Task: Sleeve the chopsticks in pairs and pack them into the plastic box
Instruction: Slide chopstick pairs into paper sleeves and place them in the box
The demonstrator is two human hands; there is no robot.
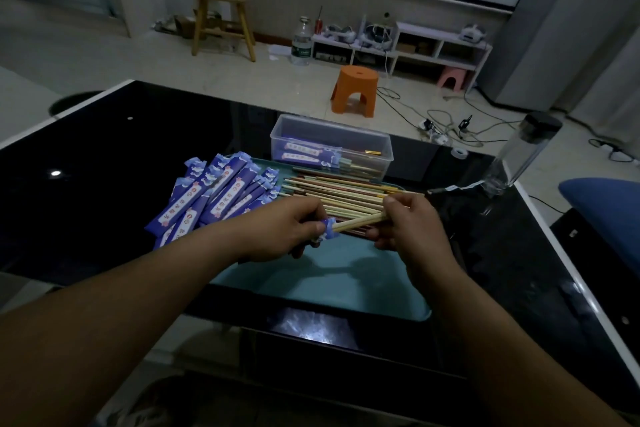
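Note:
My left hand grips a blue paper sleeve, only its open end showing past my fingers. My right hand pinches a pale pair of chopsticks whose tips sit in the sleeve's mouth. Both hands hover over a teal tray. Loose chopsticks lie in a pile on the tray behind my hands. A heap of empty blue sleeves lies to the left. The clear plastic box stands behind the tray and holds two sleeved pairs.
The tray rests on a black glass table with a white rim. A clear bottle with a black cap stands at the right edge, a tape roll beside it. An orange stool stands on the floor beyond.

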